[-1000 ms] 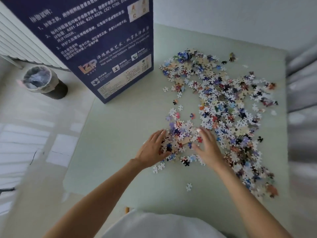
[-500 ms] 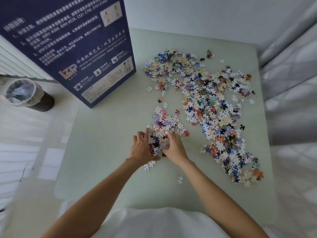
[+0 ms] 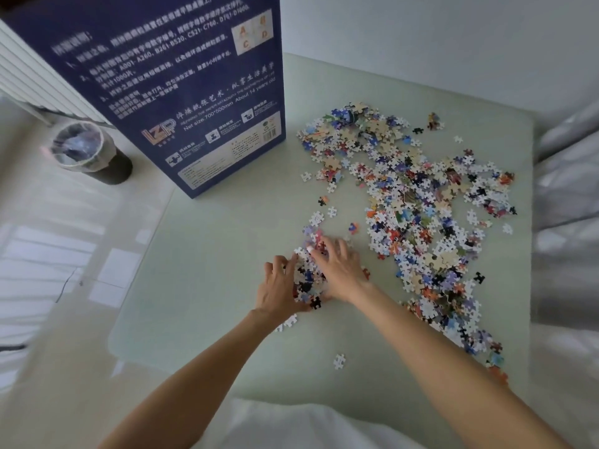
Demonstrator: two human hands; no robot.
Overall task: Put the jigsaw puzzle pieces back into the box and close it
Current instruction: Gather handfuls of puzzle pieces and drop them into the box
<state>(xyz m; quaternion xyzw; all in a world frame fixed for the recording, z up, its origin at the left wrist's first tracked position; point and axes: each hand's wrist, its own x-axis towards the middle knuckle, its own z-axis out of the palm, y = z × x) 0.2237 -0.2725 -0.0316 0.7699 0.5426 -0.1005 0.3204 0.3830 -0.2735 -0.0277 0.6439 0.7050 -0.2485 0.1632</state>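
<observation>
A bag-lined waste bin stands on the pale floor beside a white radiator, left of the green table.

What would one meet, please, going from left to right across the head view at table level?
Bin → box → left hand → right hand → main spread of puzzle pieces.

The hands have closed in from a second ago: then spread apart over the pieces, the left hand and right hand now cup a small heap between them, raked toward the table's near edge, left of the main scatter.
</observation>
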